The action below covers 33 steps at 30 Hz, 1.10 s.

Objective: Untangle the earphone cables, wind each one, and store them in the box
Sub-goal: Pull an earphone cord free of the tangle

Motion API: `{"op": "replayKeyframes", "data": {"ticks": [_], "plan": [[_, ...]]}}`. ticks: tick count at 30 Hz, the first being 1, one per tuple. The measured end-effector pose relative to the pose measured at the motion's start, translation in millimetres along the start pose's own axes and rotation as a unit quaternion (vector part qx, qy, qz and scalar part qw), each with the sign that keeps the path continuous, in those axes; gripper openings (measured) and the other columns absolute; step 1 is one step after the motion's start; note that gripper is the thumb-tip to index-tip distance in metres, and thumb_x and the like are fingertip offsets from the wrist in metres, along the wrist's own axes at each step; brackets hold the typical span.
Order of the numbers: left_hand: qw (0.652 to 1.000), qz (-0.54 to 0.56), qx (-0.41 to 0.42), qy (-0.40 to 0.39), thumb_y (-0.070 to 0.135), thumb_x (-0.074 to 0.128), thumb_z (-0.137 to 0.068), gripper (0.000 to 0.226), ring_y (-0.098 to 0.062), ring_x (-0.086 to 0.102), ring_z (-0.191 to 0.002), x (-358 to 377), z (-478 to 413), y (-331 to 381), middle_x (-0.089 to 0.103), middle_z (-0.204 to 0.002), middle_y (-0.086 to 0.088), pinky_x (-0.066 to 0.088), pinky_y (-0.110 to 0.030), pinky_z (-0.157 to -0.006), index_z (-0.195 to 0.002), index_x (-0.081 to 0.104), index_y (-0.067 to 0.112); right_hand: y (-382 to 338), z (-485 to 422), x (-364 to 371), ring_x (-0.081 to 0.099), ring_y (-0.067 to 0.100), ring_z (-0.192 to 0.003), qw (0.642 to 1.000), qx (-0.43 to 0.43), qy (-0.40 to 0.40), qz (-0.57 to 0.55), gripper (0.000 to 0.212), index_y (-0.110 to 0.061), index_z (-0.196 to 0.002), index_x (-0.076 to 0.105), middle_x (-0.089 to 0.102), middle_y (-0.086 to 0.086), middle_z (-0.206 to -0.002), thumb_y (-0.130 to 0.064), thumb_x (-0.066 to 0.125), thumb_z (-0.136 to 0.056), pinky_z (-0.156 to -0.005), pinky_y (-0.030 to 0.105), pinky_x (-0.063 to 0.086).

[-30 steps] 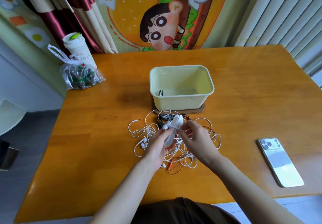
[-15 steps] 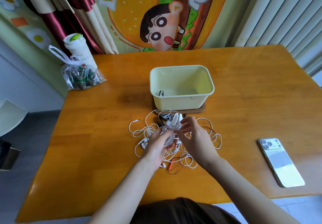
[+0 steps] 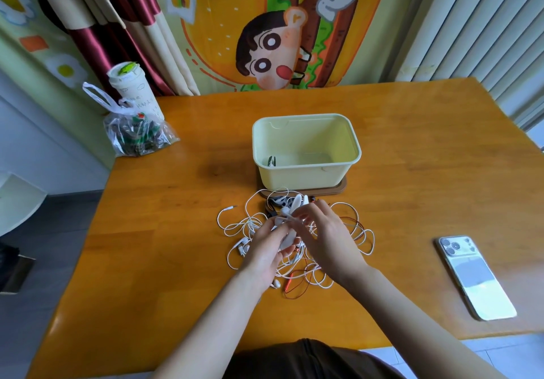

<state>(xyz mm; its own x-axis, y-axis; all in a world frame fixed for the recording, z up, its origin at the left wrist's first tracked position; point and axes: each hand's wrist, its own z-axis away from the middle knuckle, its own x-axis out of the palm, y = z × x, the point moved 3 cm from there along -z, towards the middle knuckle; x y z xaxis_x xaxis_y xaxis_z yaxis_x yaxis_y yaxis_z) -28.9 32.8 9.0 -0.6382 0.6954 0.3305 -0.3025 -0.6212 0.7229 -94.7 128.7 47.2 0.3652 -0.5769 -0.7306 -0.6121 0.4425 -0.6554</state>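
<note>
A tangle of white earphone cables (image 3: pixel 244 225), with thin red and black strands, lies on the wooden table just in front of a pale yellow box (image 3: pixel 306 172). My left hand (image 3: pixel 265 252) grips a wound white bundle (image 3: pixel 287 238) held above the pile. My right hand (image 3: pixel 326 237) pinches a white cable at the top of that bundle. A small dark item lies inside the box at its left end. The box stands on a brown board (image 3: pixel 338 188).
A white smartphone (image 3: pixel 474 275) lies face down at the right. A lidded paper cup (image 3: pixel 132 90) and a clear plastic bag (image 3: pixel 138 134) sit at the table's far left corner. A curtain hangs behind the table.
My right hand has shifted up and left over the bundle's top, drawing the white cable round it. My left hand keeps its grip in the same place.
</note>
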Motion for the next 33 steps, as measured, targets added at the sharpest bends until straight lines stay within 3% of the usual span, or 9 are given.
{"op": "replayKeyframes", "data": {"ticks": [4, 10, 14, 20, 24, 29, 33], "plan": [[1.000, -0.007, 0.003, -0.007, 0.022, 0.066, -0.087, 0.024, -0.018, 0.059, -0.086, 0.8, 0.4, 0.0, 0.065, -0.102, -0.006, 0.047, -0.031, -0.079, -0.108, 0.065, 0.011, 5.4, -5.9, -3.9, 0.059, 0.018, -0.078, 0.999, 0.029, 0.015, -0.030, 0.006, -0.010, -0.093, 0.064, 0.057, 0.002, -0.091, -0.015, 0.062, -0.090, -0.067, 0.031, 0.053], [1.000, 0.008, 0.007, -0.015, 0.027, 0.067, -0.085, 0.033, -0.019, 0.057, -0.098, 3.1, 1.1, 3.2, 0.065, -0.110, -0.004, 0.046, -0.034, -0.084, -0.115, 0.066, 0.014, 4.9, -5.6, -5.3, 0.058, 0.004, -0.076, 0.994, 0.063, 0.043, -0.076, 0.002, -0.014, -0.089, 0.063, 0.059, -0.008, -0.085, -0.016, 0.065, -0.088, -0.069, 0.010, 0.047], [1.000, -0.005, 0.008, -0.017, 0.029, 0.066, -0.086, 0.030, -0.018, 0.057, -0.111, 0.6, -0.3, -0.3, 0.067, -0.115, 0.000, 0.046, -0.035, -0.085, -0.114, 0.064, 0.021, 5.6, -6.4, -7.0, 0.058, 0.005, -0.076, 0.991, 0.084, 0.039, -0.097, 0.009, -0.019, -0.081, 0.058, 0.061, -0.004, -0.081, -0.015, 0.065, -0.086, -0.067, 0.011, 0.046], [1.000, 0.013, -0.016, 0.020, 0.030, 0.067, -0.086, 0.026, -0.015, 0.058, -0.105, -1.7, -2.3, 0.1, 0.068, -0.109, -0.002, 0.045, -0.042, -0.093, -0.110, 0.065, 0.020, 3.8, -6.8, -1.7, 0.058, 0.002, -0.078, 0.995, 0.057, -0.005, -0.087, 0.004, -0.014, -0.087, 0.062, 0.060, -0.004, -0.087, -0.011, 0.066, -0.086, -0.072, 0.005, 0.044], [0.998, 0.028, -0.034, 0.036, 0.029, 0.068, -0.086, 0.027, -0.018, 0.058, -0.108, -4.3, -4.7, -2.6, 0.068, -0.112, -0.007, 0.047, -0.042, -0.091, -0.108, 0.067, 0.013, 6.6, -6.0, 2.3, 0.062, 0.005, -0.081, 0.993, 0.067, -0.007, -0.100, 0.006, -0.010, -0.091, 0.065, 0.065, 0.000, -0.092, -0.009, 0.066, -0.086, -0.075, 0.009, 0.048], [0.998, 0.048, -0.040, 0.029, 0.032, 0.069, -0.084, 0.033, -0.017, 0.056, -0.110, -5.4, -5.3, -2.4, 0.067, -0.114, -0.005, 0.047, -0.046, -0.095, -0.112, 0.068, 0.014, 5.9, -5.5, 2.0, 0.062, 0.005, -0.072, 0.985, 0.103, 0.006, -0.136, 0.009, -0.016, -0.087, 0.058, 0.063, -0.005, -0.081, -0.017, 0.067, -0.087, -0.064, 0.012, 0.049], [0.997, 0.064, -0.044, 0.014, 0.034, 0.069, -0.083, 0.036, -0.019, 0.056, -0.113, -6.9, -7.8, -1.5, 0.065, -0.118, -0.007, 0.047, -0.047, -0.097, -0.114, 0.067, 0.014, 5.2, -5.6, 3.8, 0.064, 0.009, -0.076, 0.983, 0.121, -0.018, -0.135, 0.014, -0.015, -0.092, 0.053, 0.065, -0.001, -0.087, -0.027, 0.062, -0.090, -0.062, 0.015, 0.050]]}}
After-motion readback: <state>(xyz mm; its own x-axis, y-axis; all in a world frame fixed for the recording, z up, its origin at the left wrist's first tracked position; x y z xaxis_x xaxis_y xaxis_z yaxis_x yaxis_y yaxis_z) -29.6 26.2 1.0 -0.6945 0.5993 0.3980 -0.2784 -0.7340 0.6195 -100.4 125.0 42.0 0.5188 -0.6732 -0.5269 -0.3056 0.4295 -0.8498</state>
